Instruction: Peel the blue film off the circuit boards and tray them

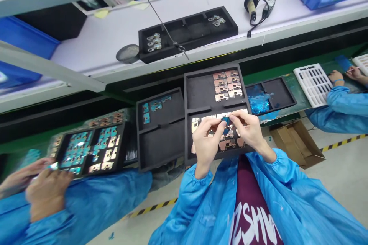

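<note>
Between my two hands, a small flat part with blue film (225, 121) is pinched over a black foam tray (199, 91). My left hand (207, 138) is closed on the part with thumb and forefinger. My right hand (248, 130) also pinches at its upper right side, where the exact grip is too small to make out. Copper-coloured metal plates (227, 144) lie in the tray's near half, partly hidden by my hands. More such plates (228, 85) stand in rows in the far half's right side.
On the left, another black tray (161, 145) carries a few blue-filmed plates; beyond it a co-worker's hands (48, 183) work at a filled tray. A box with blue film scraps (258, 101) lies right. Another person's sleeve (345, 103) is beside a white rack (312, 84). A hook (180, 48) hangs ahead.
</note>
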Motion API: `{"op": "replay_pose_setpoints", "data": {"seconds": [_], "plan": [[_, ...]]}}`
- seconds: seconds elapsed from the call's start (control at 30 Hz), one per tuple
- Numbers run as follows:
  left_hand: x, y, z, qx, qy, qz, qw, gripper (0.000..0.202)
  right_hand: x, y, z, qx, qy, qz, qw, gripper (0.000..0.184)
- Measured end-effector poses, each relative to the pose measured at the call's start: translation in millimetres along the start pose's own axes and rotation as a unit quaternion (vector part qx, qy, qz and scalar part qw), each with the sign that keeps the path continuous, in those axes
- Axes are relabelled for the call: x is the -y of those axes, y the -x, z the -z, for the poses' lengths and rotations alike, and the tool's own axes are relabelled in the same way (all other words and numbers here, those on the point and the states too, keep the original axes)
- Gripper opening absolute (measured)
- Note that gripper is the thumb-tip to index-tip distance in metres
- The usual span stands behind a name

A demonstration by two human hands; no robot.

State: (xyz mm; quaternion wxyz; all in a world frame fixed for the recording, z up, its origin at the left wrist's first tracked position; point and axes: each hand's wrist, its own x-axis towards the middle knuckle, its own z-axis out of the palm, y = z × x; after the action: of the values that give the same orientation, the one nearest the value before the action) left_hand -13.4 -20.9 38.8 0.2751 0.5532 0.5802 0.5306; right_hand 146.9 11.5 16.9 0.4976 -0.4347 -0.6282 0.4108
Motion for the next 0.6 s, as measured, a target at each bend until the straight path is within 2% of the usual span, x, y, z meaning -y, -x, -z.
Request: {"op": "replay_pose_setpoints", "data": {"seconds": [0.13,0.27,0.33,0.47,0.6], "plan": [[4.7,1.0,-8.1,-0.007,0.015,0.017,1.000,0.013,-0.5,1.8,1.8,-0.031,0.087,0.097,0.991,0.024],[4.8,-0.2,-11.3,0.017,0.069,0.067,0.995,0.017,0.3,0.5,6.4,-0.085,0.165,0.185,0.965,0.019],[2.0,-0.8,-9.5,0.047,0.102,0.096,0.989,0.021,0.1,-1.4,9.5,-0.100,0.178,0.206,0.957,0.018],[-2.0,-2.2,-5.2,0.109,0.161,0.142,0.971,0.026,-1.6,-5.5,15.8,-0.111,0.192,0.206,0.953,0.015],[4.3,-4.3,-6.7,0.108,0.256,0.239,0.930,0.035,-4.4,-5.6,20.9,-0.096,0.252,0.255,0.929,0.013]]}}
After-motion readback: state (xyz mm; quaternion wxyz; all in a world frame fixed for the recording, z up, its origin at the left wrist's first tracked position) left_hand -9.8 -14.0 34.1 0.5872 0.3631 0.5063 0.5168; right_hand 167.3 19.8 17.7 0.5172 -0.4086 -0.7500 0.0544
